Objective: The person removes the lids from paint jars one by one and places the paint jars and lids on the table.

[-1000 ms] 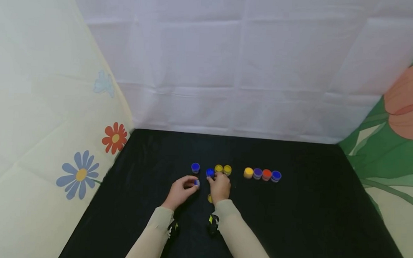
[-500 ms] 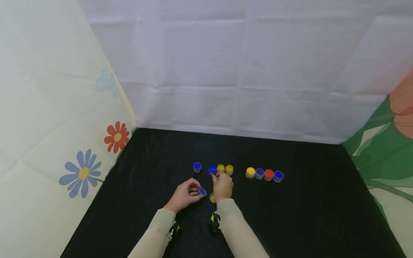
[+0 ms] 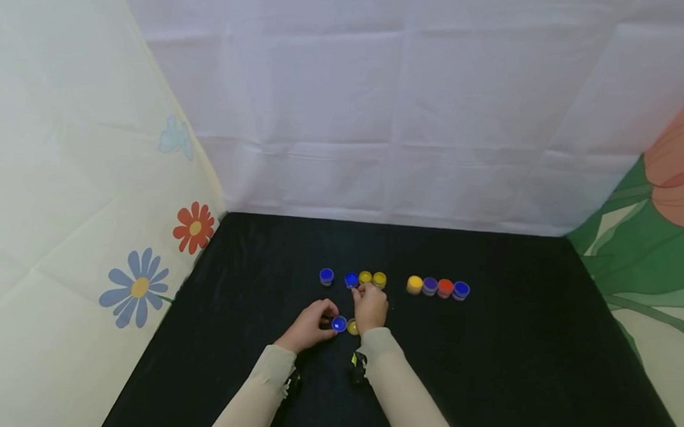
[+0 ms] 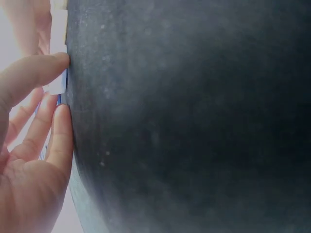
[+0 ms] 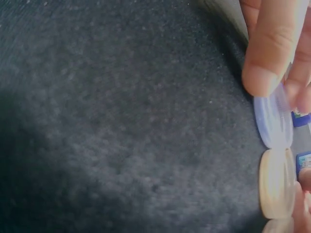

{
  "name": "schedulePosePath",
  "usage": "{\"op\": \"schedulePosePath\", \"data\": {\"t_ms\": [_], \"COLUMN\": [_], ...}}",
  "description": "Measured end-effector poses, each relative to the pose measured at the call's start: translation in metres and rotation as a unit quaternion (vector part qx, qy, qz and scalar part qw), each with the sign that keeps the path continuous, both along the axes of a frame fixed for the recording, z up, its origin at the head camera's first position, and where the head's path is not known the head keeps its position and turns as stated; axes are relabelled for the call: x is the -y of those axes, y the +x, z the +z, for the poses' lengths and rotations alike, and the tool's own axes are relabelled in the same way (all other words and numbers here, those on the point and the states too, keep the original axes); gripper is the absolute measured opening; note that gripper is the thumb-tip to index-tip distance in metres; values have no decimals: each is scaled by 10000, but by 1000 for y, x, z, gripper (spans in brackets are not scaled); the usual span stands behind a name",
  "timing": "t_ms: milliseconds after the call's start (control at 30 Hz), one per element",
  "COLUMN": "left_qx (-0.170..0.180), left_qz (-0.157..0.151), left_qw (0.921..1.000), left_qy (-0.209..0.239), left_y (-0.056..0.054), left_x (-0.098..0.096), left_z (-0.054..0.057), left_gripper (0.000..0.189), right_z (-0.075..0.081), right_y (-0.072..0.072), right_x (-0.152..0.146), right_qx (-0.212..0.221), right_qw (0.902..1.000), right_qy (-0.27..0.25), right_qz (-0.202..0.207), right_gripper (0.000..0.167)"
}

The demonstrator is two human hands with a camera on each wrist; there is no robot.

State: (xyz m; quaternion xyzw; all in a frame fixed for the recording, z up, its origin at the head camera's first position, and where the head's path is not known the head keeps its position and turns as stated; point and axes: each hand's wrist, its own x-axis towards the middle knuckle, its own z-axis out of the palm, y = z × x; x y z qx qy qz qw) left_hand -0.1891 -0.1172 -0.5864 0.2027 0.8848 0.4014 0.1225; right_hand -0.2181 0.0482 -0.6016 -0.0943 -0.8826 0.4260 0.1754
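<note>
My left hand (image 3: 309, 327) has its thumb and fingers around a small round blue-topped pot (image 3: 340, 324), which sits beside a yellow-topped pot (image 3: 353, 327). In the left wrist view the thumb (image 4: 39, 72) lies across the pale pot (image 4: 58, 80), with fingertips at its other side. Farther back, my right hand (image 3: 370, 308) pinches the near edge of another blue-topped pot (image 3: 352, 280). The right wrist view shows its thumb on that bluish translucent pot (image 5: 273, 119), touching a yellowish one (image 5: 277, 184). The right hand partly hides the near yellow-topped pot.
Two yellow-topped pots (image 3: 372, 278) adjoin the blue one in the back row. A lone blue-topped pot (image 3: 326, 276) stands to the left. Farther right is a row of yellow, purple, red and blue pots (image 3: 437, 288). Black cloth (image 3: 514, 348) covers the table; a white sheet (image 3: 393, 101) hangs behind.
My left hand has brought its blue-topped pot right and nearer me, from tilted to flat beside the yellow one. The right hand has stayed nearly still at the back row.
</note>
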Motion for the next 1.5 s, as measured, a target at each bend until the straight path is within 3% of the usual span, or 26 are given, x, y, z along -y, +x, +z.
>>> {"op": "schedulePosePath", "data": {"t_ms": [400,533,600,767,900,1000,1100,1233,1367,1500], "left_qx": [-268,-172,31,160,110,17,-193,-352,-124,121], "left_qz": [-135,-76,46,397,1025,1546,1789,1713,1612,1583], "left_qw": [9995,9998,9995,9971,9927,9860,9815,9833,9862,9868], "left_qy": [-69,110,308,625,618,624,648,493,351,311], "left_y": [2,2,1,-1,-4,-8,-15,-25,-35,-41], "left_x": [-1,1,1,3,2,1,3,6,5,1], "left_z": [0,-2,-2,-1,5,9,11,13,18,22], "left_gripper": [30,31,31,29,26,29,35,42,48,50], "right_z": [1,0,0,2,8,14,15,17,20,23], "right_y": [3,4,6,8,9,12,14,12,8,6], "right_x": [-2,-3,-4,-5,-5,-3,4,13,20,23], "right_qx": [-52,-97,-91,55,268,357,391,633,940,1094], "right_qw": [9999,9995,9990,9972,9935,9881,9801,9603,9376,9364], "right_qy": [13,82,122,121,-164,-580,-1088,-1944,-2565,-2448], "right_qz": [150,302,423,736,1096,1380,1612,1899,2151,2265], "right_gripper": [13,11,10,7,7,10,18,36,51,56]}}
